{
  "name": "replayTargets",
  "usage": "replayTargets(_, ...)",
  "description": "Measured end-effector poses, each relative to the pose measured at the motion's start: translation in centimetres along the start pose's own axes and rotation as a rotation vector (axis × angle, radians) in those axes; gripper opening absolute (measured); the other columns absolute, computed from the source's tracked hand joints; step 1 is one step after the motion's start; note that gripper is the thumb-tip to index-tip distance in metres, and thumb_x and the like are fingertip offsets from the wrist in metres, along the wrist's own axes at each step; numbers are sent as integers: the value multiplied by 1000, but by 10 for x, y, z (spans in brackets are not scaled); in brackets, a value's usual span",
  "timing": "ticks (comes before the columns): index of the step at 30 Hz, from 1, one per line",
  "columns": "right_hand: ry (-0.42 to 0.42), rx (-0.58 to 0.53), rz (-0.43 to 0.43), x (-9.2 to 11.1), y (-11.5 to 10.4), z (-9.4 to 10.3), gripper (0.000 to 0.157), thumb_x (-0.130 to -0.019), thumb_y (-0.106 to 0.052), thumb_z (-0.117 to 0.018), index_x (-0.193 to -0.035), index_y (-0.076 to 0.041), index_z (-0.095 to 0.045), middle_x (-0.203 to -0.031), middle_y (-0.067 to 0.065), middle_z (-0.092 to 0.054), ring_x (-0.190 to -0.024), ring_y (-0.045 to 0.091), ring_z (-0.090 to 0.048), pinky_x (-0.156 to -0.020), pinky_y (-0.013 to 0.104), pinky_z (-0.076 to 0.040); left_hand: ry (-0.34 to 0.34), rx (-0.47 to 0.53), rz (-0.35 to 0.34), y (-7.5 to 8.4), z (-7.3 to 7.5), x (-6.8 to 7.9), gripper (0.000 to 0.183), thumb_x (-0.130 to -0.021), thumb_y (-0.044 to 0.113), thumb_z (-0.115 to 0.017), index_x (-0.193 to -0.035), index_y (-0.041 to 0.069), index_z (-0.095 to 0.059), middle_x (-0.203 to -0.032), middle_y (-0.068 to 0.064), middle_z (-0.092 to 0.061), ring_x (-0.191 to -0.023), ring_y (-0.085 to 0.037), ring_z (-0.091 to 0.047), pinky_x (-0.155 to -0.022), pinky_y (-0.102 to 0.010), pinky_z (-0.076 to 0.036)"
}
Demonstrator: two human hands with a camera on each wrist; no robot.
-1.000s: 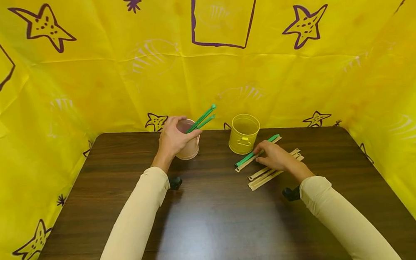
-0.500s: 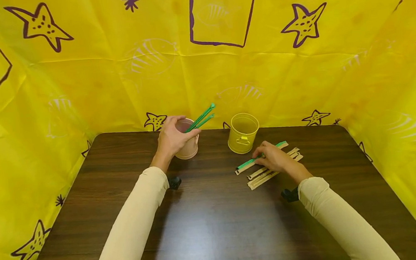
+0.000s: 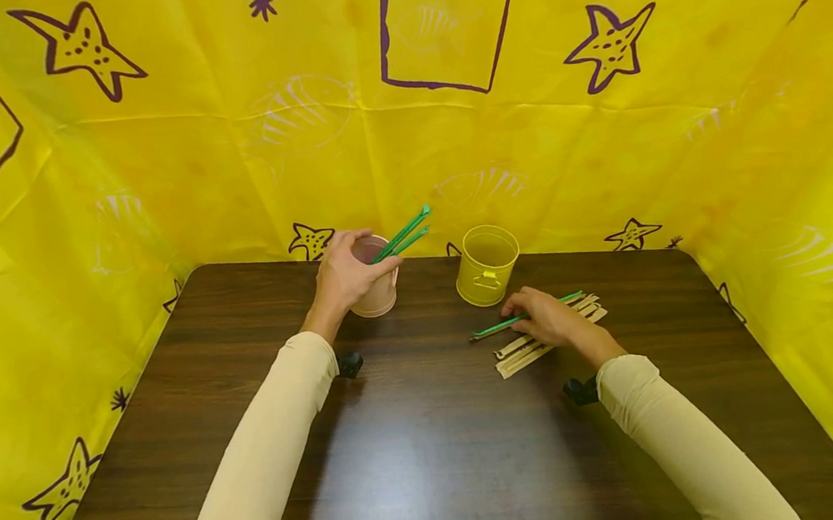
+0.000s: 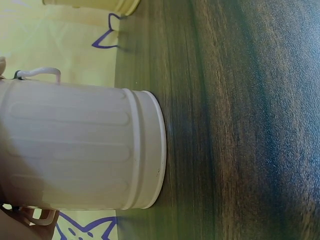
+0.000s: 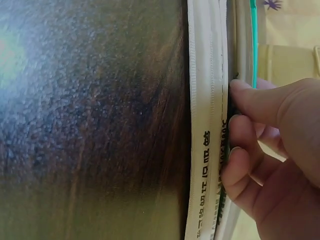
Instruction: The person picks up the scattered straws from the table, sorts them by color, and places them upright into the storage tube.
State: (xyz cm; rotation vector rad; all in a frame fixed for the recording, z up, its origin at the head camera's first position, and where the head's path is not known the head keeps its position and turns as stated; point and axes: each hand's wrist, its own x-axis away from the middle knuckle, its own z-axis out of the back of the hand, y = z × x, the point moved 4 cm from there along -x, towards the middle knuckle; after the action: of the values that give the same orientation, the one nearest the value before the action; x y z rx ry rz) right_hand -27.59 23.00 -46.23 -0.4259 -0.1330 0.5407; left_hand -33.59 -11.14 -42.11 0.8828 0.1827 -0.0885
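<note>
Against a yellow backdrop [image 3: 229,186], on a dark tabletop [image 3: 383,464], by the left hand [image 3: 345,278] the pink bucket [image 3: 377,299] is held near its rim, with two green packets [image 3: 401,235] leaning out of it. Past the yellow bucket [image 3: 473,280], a third green packet [image 3: 498,327] is pinched by the right hand [image 3: 546,314] beside the tan packets [image 3: 524,359]; it has just been turned edge-on, so a firmer grip seems gained, outside both buckets.

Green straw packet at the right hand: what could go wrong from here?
The tan straw packets lie close beside the green straw packet, so the right hand might drag one along.

The two green packets slant out of the pink bucket; if the left hand jolts it, they could tip out.
</note>
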Motion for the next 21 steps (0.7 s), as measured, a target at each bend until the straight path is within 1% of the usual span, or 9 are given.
replayTargets(4,3,23,9,-3,-1,2,12,-91,-5,-74,-103,-7,-71,-100,10,-62,-90,24,-60,-83,43,-51,2,0,1,1,1,-1,77,-77,64,-80,-137,20,-60,-138,-2,-53,-133,-28,-49,-109,-54,-43)
replayTargets(7,-2,16,2,-4,-2,2,8,-91,-9,-76,-97,-10,-72,-98,9,-61,-87,21,-57,-80,39,-49,3,3,2,0,2,-1,75,-78,61,-81,-137,19,-60,-139,-2,-53,-134,-28,-49,-111,-54,-43)
replayTargets(11,2,6,2,-4,-3,3,8,-92,-11,-76,-99,-10,-73,-99,9,-62,-88,21,-57,-80,38,-48,7,4,2,0,2,-1,75,-77,62,-81,-136,20,-61,-139,-2,-53,-133,-28,-49,-111,-54,-43)
replayTargets(14,20,10,9,-5,-7,7,9,-93,-10,-74,-102,-10,-75,-102,9,-61,-89,20,-58,-80,37,-49,9,7,1,-1,2,-1,77,-77,64,-80,-136,20,-61,-139,-2,-54,-133,-28,-49,-110,-54,-43)
replayTargets(18,42,29,14,-4,-15,17,11,-94,-10,-72,-104,-9,-75,-103,9,-59,-87,18,-57,-78,35,-50,8,8,-2,-1,1,-1,77,-76,65,-81,-136,21,-61,-138,-1,-54,-132,-28,-50,-109,-54,-44)
replayTargets(21,71,44,40,-4,-27,31,12,-95,-9,-72,-105,-7,-75,-102,8,-60,-86,18,-57,-77,36,-51,11,0,-5,0,1,-1,76,-77,64,-81,-136,20,-61,-138,-1,-54,-132,-27,-50,-109,-53,-44)
